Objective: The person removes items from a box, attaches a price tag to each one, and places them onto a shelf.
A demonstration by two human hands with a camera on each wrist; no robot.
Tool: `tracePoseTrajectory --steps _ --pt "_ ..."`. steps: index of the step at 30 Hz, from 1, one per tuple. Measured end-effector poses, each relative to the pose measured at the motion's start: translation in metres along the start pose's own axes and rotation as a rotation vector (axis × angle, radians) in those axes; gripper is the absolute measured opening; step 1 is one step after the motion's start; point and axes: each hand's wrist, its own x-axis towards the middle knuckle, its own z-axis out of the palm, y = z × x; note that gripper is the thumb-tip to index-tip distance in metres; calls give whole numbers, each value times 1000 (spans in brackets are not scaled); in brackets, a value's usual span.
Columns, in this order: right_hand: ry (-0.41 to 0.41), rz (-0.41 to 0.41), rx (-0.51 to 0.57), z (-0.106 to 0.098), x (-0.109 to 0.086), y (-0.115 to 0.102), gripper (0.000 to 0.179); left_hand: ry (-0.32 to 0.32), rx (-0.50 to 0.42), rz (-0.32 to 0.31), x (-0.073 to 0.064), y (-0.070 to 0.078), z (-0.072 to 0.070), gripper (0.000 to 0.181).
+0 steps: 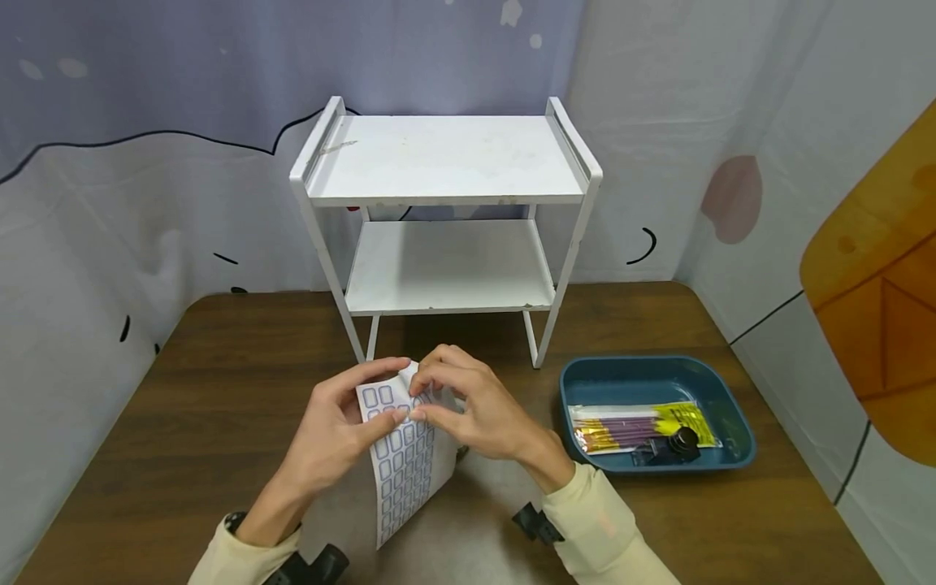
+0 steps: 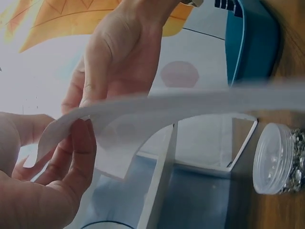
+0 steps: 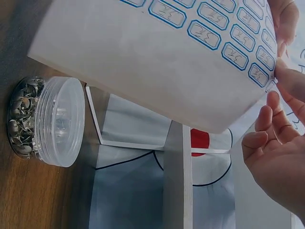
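A white sheet of sticker labels (image 1: 402, 467) with blue frames is held up over the table, its lower part hanging free. My left hand (image 1: 332, 426) grips the sheet's upper left part, thumb in front and fingers behind. My right hand (image 1: 475, 406) pinches at a label near the sheet's top with thumb and index finger, close to the left thumb. Handwritten marks fill the labels in the right wrist view. Behind the sheet stands a clear jar (image 3: 59, 121) of metal thumbtacks with a translucent lid; the head view mostly hides it.
A white two-tier shelf (image 1: 453, 158) stands at the table's back. At right, a blue tray (image 1: 578, 370) holds a packet of purple and yellow sticks (image 1: 621, 429) and a small black-capped bottle (image 1: 683, 441). Patterned curtains (image 1: 183, 73) surround the wooden table (image 1: 146, 455).
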Motion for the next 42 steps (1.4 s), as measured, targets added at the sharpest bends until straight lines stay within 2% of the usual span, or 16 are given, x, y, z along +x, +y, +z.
tracePoseTrajectory --steps 7,11,20,24,32,39,42 --pt "40 37 -15 0 1 0 18 105 -37 -17 1 -4 4 46" --pt "61 60 -28 0 2 1 21 163 -44 -70 1 -3 6 47" --pt "94 88 -28 -3 0 2 23 243 -67 -200 5 -1 9 45" --pt "84 96 -22 -3 0 2 23 239 -72 -229 5 -1 9 46" --pt "73 111 -50 -2 -1 4 24 162 -78 -301 5 -2 8 56" --pt "53 122 -106 -1 -1 2 26 212 -83 -274 5 -5 9 52" --pt "51 120 -118 0 -1 2 26 214 -79 -279 6 -5 9 54"
